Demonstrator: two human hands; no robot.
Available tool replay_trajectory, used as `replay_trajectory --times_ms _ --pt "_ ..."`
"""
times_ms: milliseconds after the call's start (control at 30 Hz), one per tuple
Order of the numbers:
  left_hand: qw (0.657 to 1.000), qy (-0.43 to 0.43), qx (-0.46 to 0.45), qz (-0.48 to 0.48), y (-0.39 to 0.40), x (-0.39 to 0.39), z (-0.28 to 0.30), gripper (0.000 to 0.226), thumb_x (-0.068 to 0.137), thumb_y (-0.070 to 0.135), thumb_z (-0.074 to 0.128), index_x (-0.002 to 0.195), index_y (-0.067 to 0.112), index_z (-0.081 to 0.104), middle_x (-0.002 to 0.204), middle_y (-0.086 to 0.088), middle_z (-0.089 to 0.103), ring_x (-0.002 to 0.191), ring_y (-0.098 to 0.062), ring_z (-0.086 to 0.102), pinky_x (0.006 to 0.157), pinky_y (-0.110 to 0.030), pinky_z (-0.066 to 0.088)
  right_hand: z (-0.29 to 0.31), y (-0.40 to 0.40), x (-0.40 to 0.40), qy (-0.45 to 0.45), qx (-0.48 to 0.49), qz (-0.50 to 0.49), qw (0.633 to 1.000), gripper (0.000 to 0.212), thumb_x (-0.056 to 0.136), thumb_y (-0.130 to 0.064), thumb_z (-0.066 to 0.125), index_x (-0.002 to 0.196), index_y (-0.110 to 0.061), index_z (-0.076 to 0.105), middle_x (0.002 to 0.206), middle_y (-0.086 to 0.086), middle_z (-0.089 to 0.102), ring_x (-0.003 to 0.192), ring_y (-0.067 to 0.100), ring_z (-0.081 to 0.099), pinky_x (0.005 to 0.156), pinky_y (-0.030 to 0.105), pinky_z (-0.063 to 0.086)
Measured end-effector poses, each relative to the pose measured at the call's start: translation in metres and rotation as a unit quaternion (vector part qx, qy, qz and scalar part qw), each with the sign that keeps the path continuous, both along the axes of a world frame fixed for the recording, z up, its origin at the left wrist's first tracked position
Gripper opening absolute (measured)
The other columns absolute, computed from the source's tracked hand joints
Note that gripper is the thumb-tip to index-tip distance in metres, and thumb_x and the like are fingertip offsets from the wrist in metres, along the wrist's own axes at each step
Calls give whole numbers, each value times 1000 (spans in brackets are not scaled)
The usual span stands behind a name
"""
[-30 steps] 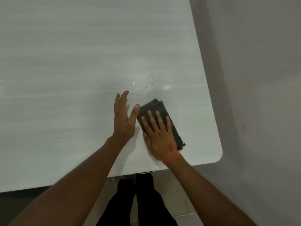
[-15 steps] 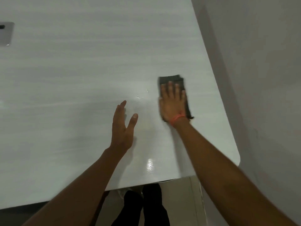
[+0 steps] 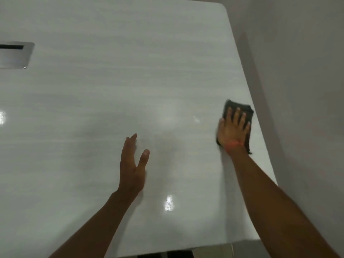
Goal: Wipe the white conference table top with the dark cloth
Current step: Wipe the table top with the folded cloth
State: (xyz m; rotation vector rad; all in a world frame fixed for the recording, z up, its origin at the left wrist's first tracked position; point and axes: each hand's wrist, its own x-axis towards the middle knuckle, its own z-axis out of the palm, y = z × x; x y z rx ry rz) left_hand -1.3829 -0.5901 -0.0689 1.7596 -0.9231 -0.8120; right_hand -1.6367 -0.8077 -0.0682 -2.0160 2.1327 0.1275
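The right hand (image 3: 233,130) lies flat, palm down, on the dark cloth (image 3: 248,110), fingers spread and pressing it against the white table (image 3: 130,75). It does not grip the cloth; the fingers stay straight on top of it. The cloth sits at the right side of the table top, just beside the right edge, with its far end and right border showing past the fingers. An orange band (image 3: 234,144) circles the right wrist.

The left hand (image 3: 133,164) is open and holds nothing, fingers straight and together, thumb apart. It is turned on its edge near the middle of the table, well apart from the cloth; whether it touches the surface cannot be told.

A metal cable hatch (image 3: 14,56) is set into the table at the far left. Bright light reflections show on the glossy top between the two arms. A plain wall (image 3: 301,71) stands just right of the table.
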Motion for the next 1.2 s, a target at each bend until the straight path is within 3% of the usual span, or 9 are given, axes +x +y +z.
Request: replay_trajectory --times_ms 67,167,300,467,667,767,867,1000,1200 --pt "1000 -22 3 0 -21 2 -3 77 87 66 41 153 27 35 163 3 27 142 11 25 121 -21 23 -6 -41 63 -4 -14 65 998 58 106 -36 24 158 -18 8 165 14 3 151 37 2 120 58 4" --pt "999 -30 -21 19 -68 3 2 70 92 59 42 151 22 37 160 -1 34 142 -2 34 118 -19 28 -16 -23 146 -13 -42 254 966 58 105 -37 24 158 -19 7 166 13 2 151 38 1 119 59 4" --pt "997 -35 -46 43 -118 -3 13 65 96 51 42 151 17 37 156 2 39 147 -13 31 121 -31 27 -12 63 126 -63 -1 436 898 58 106 -39 24 159 -23 7 166 9 2 152 33 -4 121 57 3" --pt "996 12 -56 62 -153 -16 6 66 94 53 46 150 20 38 157 1 39 144 -10 37 120 -32 30 -7 11 -11 1 -28 283 959 59 99 -36 26 156 -20 23 163 11 19 149 35 22 116 56 24" --pt "997 -5 -54 52 -199 -18 -4 66 93 56 45 150 25 37 158 3 36 144 -6 37 120 -40 31 -6 -199 27 -2 -9 104 995 58 105 -38 24 158 -19 13 166 11 5 152 34 4 120 58 5" --pt "995 -6 -69 70 -216 -5 -2 67 92 57 47 150 25 38 158 3 37 143 -9 39 119 -39 33 -9 -218 120 -2 -30 184 982 57 105 -37 23 158 -21 8 166 9 3 152 35 1 120 58 2" --pt "990 -47 -80 104 -224 5 11 63 95 52 45 149 20 41 156 2 40 146 -14 33 117 -20 28 -13 -143 178 -23 -44 373 927 58 104 -37 22 158 -21 10 166 10 4 152 35 1 120 58 1" --pt "986 -33 -92 138 -226 6 29 56 98 43 45 147 16 43 153 4 44 144 -8 34 110 -5 24 -14 -42 128 -52 -13 502 863 55 105 -39 22 158 -26 12 166 5 8 153 31 2 121 56 1" --pt "992 -7 -72 108 -218 11 15 67 92 58 43 149 22 41 154 8 42 142 -4 37 112 -9 27 -7 -135 -33 25 -20 205 978 63 97 -38 18 154 -12 28 160 18 26 144 41 30 112 60 29"
